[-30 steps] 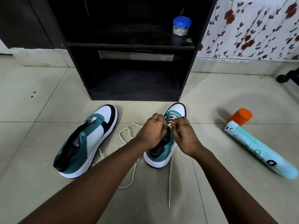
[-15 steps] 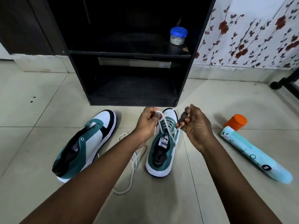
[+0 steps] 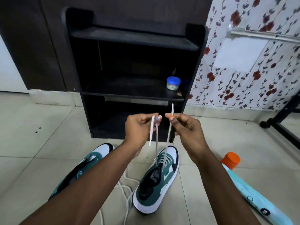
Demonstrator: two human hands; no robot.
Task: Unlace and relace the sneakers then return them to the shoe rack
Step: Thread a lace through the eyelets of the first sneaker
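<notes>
1. Head view, looking forward and down: two bare forearms reach from the near edge of the scene toward a black shoe rack (image 3: 134, 70) that stands on a pale tiled floor (image 3: 32, 127).
2. The left hand (image 3: 139, 125) is raised in the middle of the scene, fingers curled, pinching one end of a white lace (image 3: 156, 143) between thumb and fingertips. A short tail of the lace hangs down from the pinch.
3. The right hand (image 3: 186, 127) is raised just beside it, to the right, fingers curled, pinching the other end of the lace. The tip of that end pokes up above the thumb.
4. Both strands run down, pulled straight, to the laced sneaker (image 3: 157, 179), a teal, white and black shoe that stands on the floor below the hands, toe pointing far toward the rack.
5. The second sneaker (image 3: 86, 168), in the same colours, lies on the floor to the left, partly hidden by the left forearm. Its eyelets look empty.
6. A loose white lace (image 3: 128, 192) lies in loops on the floor between the two shoes.
7. A small jar with a blue lid (image 3: 173, 82) stands on the rack's middle shelf, at the right end.
8. On the floor to the right lies a pale blue spray can with an orange cap (image 3: 243, 184).
9. Far right, wallpaper with red flowers (image 3: 243, 62) covers the wall.
</notes>
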